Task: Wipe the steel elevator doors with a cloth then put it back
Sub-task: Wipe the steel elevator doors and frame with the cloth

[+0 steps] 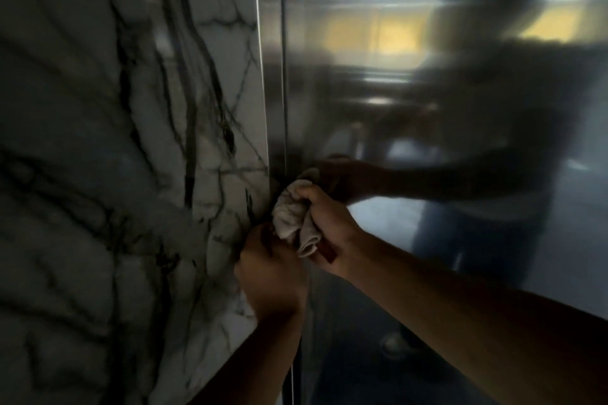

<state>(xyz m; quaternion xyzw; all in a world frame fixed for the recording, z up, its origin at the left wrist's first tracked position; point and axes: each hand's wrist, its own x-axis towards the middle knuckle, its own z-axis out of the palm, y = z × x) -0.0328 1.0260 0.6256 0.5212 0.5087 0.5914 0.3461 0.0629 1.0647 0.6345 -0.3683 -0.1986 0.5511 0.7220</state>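
Gripping the bunched cloth [294, 217] in curled fingers, the right hand [325, 223] holds it against the steel elevator door's [362, 108] left edge; the left hand [268, 273], just below, is curled, grasp unclear.

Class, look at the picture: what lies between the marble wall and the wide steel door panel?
In the head view, a narrow steel frame strip stands between the marble wall and the door panel.

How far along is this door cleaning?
Mid-job. The right hand grips the bunched cloth against the left edge of the steel door, beside the marble wall. The left hand is just below it. How much is already wiped cannot be told. Returning the cloth is left.
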